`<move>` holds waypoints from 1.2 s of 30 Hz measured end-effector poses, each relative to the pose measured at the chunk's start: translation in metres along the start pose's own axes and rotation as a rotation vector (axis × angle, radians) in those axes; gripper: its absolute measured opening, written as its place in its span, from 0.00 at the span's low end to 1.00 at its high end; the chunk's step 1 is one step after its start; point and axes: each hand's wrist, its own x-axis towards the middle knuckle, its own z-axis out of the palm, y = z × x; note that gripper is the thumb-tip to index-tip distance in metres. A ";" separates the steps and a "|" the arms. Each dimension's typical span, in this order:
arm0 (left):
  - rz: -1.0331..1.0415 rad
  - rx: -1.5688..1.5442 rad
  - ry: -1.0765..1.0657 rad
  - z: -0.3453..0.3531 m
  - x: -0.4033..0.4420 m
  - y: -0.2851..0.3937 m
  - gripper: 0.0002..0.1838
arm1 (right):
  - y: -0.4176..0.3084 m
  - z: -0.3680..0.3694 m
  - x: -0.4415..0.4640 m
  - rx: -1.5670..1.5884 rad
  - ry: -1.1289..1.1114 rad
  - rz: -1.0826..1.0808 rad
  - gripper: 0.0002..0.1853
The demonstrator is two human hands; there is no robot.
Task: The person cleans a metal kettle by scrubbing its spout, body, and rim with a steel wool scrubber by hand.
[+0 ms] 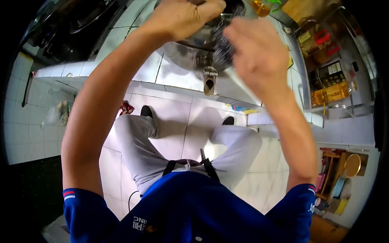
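Note:
A shiny metal kettle (190, 52) stands on the white tiled counter at the top centre, its spout pointing toward me. My left hand (188, 16) is at the kettle's top, its fingers bent and closed round a part that they hide. Beside the spout, my right hand (259, 48) is blurred by motion, its fingers curled against a grey wire-like scrubber (224, 44). The scrubber touches the kettle's side.
A black stove (77, 32) lies at the upper left. Bottles, one of yellow oil (332, 93), stand on a rack at the right. A bottle with a green top (261, 7) is behind my right hand. Wooden shelves (334, 174) are at the lower right.

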 end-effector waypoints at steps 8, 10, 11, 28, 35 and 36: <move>0.072 0.076 -0.018 0.001 0.004 -0.005 0.16 | 0.015 -0.004 -0.008 0.039 -0.009 0.140 0.19; 0.053 0.018 0.052 0.003 0.003 0.002 0.16 | 0.048 0.001 -0.007 -0.077 0.028 0.251 0.18; 0.050 0.017 0.046 0.002 0.001 0.003 0.16 | 0.054 0.001 -0.009 -0.047 0.016 0.288 0.18; -0.203 0.108 -0.235 -0.012 0.024 0.009 0.31 | -0.007 -0.003 0.001 -0.012 -0.050 0.085 0.22; -0.229 0.215 -0.222 -0.012 0.020 0.012 0.28 | 0.019 0.002 0.000 -0.024 -0.007 0.078 0.19; -0.225 0.213 -0.229 -0.010 0.021 0.010 0.28 | 0.009 0.000 -0.001 0.003 -0.102 0.021 0.23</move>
